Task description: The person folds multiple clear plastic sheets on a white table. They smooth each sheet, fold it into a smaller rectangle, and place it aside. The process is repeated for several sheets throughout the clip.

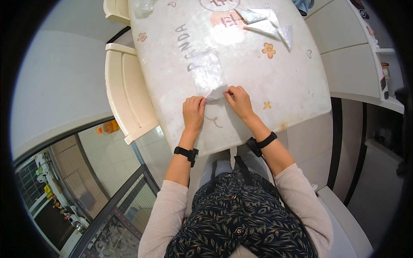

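A clear plastic bag [209, 72] lies flat and lengthwise on the printed tablecloth [290, 84]. At its near left corner, my left hand [193, 111] pinches the edge between thumb and fingers. My right hand [239, 101] grips the near right corner, where the plastic looks slightly lifted or folded. Several triangular folded plastic packets [263, 27] lie partly overlapping at the far right of the table. A crumpled clear plastic bag [144, 8] rests at the far left edge.
A cream chair [129, 93] stands against the table's left side, with another chair [116, 11] beyond it. White cabinets [351, 71] with shelves line the right. A dark-framed glass door [113, 209] is at the lower left. Blue cloth [303, 4] shows at the far right corner.
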The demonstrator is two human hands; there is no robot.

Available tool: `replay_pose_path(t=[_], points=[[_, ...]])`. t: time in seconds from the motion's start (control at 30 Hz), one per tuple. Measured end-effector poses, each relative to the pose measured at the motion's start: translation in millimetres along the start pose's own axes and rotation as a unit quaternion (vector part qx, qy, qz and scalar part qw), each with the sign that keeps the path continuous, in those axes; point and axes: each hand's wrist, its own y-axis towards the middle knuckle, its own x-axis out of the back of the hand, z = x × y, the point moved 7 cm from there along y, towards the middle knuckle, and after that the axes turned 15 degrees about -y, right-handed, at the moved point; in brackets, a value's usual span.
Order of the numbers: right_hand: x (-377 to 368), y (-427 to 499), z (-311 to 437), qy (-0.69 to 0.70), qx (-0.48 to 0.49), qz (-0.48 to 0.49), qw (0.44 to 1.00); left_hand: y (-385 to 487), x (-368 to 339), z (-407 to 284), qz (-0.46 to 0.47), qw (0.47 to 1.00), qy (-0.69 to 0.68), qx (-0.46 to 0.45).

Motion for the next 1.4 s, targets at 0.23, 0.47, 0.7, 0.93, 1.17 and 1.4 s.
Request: replay_pose_path(t=[0.23,0.47,0.7,0.93,1.17,1.4], points=[[-16,8,-6,-0.012,-0.112,-0.038,0.993,10,-11,3,-0.019,0.997,0.041,0.062],[-7,-13,-13,0.169,-0.078,-0.026,0.982,4,-16,-20,0.028,0.997,-0.044,-0.062],[4,-17,9,0.001,0.163,0.006,0.987,-1,-19,-17,0.088,0.992,-0.059,-0.07],[-3,-8,10,0.013,0.137,-0.007,0.99,6,-22,-15,0.086,0.993,-0.052,-0.054],[-3,-9,10,0.015,0.145,-0.003,0.989,7,-28,-3,0.088,0.995,-0.042,-0.033],[-4,-7,14,-0.015,0.152,0.003,0.988,5,-27,-2,0.071,0.996,-0.05,-0.038]])
